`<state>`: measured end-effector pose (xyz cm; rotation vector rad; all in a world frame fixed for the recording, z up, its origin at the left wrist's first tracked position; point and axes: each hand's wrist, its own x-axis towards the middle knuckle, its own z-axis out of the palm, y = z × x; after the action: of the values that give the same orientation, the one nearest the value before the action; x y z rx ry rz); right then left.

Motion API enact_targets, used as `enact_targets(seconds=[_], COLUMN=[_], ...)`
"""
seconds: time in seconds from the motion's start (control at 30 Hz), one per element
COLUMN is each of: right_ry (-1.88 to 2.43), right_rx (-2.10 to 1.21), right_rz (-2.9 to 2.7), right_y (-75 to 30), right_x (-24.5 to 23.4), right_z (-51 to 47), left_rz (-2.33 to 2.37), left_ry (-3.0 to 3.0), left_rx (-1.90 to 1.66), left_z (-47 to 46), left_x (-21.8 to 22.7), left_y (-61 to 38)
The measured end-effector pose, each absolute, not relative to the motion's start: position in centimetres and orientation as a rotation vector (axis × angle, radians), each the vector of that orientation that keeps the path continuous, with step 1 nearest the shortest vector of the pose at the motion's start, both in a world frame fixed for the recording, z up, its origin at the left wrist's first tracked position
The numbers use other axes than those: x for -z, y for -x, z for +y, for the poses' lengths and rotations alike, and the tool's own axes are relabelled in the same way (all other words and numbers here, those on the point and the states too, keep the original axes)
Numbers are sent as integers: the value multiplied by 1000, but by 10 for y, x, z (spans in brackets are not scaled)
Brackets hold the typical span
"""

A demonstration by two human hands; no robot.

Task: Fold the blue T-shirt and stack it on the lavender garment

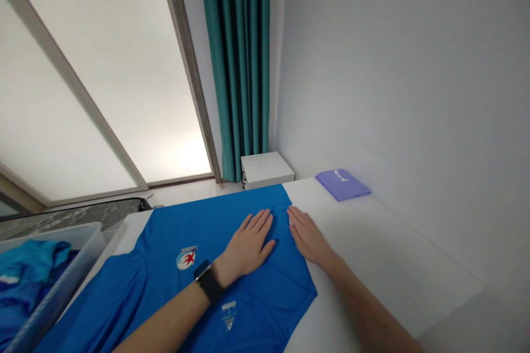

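While your left hand (246, 246) lies flat on the blue sports shirt (165, 242), a black smartwatch (210, 281) sits on that wrist, and its fingers (259, 223) are spread and pressing on the cloth, pinching nothing. Your right hand (309, 241) rests mostly on the bare white worktop (393, 248), just outside the shirt's right edge. Its fingers (298, 222) lie flat and loosely together, with the tips at that edge, and they hold nothing.

So the shirt lies under your left hand and beside your right. Its long axis seems to run from the lower left of your view up to the narrower far end, though the near part runs out of frame. Your left hand is nearer its middle, between a round badge (186, 257) and the shirt's right edge, and nothing stands between either hand and the cloth.

To your left, a clear plastic bin (70, 281) with blue clothing (28, 270) inside sits right beside the shirt. Farther on, a folded lilac cloth (342, 185) lies on the worktop by the wall, and past the far end stand a white cabinet (267, 170) and a teal curtain (236, 55).
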<state>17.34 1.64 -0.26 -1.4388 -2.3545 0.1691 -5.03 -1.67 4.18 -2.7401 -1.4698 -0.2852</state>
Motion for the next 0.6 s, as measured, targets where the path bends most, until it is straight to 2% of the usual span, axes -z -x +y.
enact_targets(seconds=[0.2, 0.6], right_ry=[1553, 1496], right_rx=[-166, -143], right_rz=[-2332, -2353], right_y=[-177, -176], right_x=[7, 5], right_z=[19, 20], left_rz=[-1481, -1512], left_ry=[2750, 2727], left_rx=[256, 304], left_z=[16, 18], left_x=[-30, -14], left_y=[11, 14])
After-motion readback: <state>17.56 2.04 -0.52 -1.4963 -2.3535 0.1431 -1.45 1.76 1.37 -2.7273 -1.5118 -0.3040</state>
